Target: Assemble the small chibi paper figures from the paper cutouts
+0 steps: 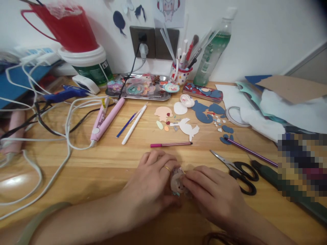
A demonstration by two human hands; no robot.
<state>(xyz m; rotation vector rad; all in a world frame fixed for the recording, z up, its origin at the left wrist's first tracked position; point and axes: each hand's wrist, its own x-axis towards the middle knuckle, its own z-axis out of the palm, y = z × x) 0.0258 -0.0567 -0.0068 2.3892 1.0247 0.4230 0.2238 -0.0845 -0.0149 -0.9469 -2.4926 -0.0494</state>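
Between my hands is a small paper cut-out figure with a pale face, dark eye dots and a bit of teal at its lower edge. My left hand, with a ring on one finger, curls around its left side. The fingertips of my right hand pinch its right edge and cover part of it. Just beyond my hands lies a magenta fineliner pen. Black-handled scissors rest slightly open, to the right of my right hand.
Paper cut-outs and scraps lie ahead, before a metal tray and a pen cup. Leftward are a pink hair straightener, a blue glue gun and tangled white cables. A green bottle stands by the wall.
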